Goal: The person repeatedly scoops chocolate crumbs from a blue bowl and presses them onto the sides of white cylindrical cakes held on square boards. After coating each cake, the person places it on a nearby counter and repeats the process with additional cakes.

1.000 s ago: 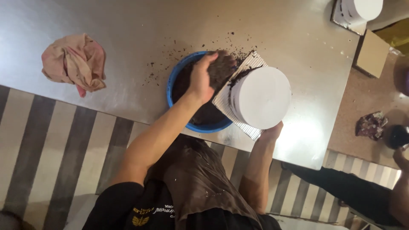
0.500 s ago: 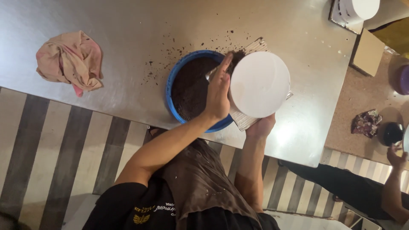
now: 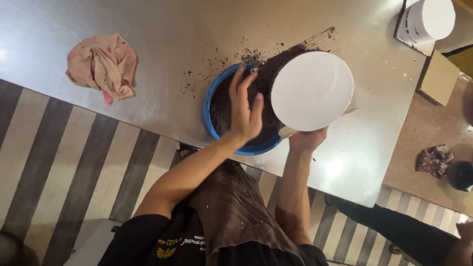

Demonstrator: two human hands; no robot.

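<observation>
A blue basin (image 3: 217, 129) of dark soil (image 3: 224, 106) stood on the steel table (image 3: 162, 54). The left hand (image 3: 245, 111) was laid over the soil, fingers spread. Just right of the basin, a white pot (image 3: 312, 91) was tilted and gripped from below by the right hand (image 3: 308, 139). The soil was judged loose and crumbly, best scooped; the pot light and stiff, best held at its base. A pink rag (image 3: 102, 65) lay well left of the basin.

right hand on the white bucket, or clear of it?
Touching. The head view shows the right hand pressed against the lower rim of the white bucket, gripping it from below, no gap, tilted over the blue basin.
</observation>
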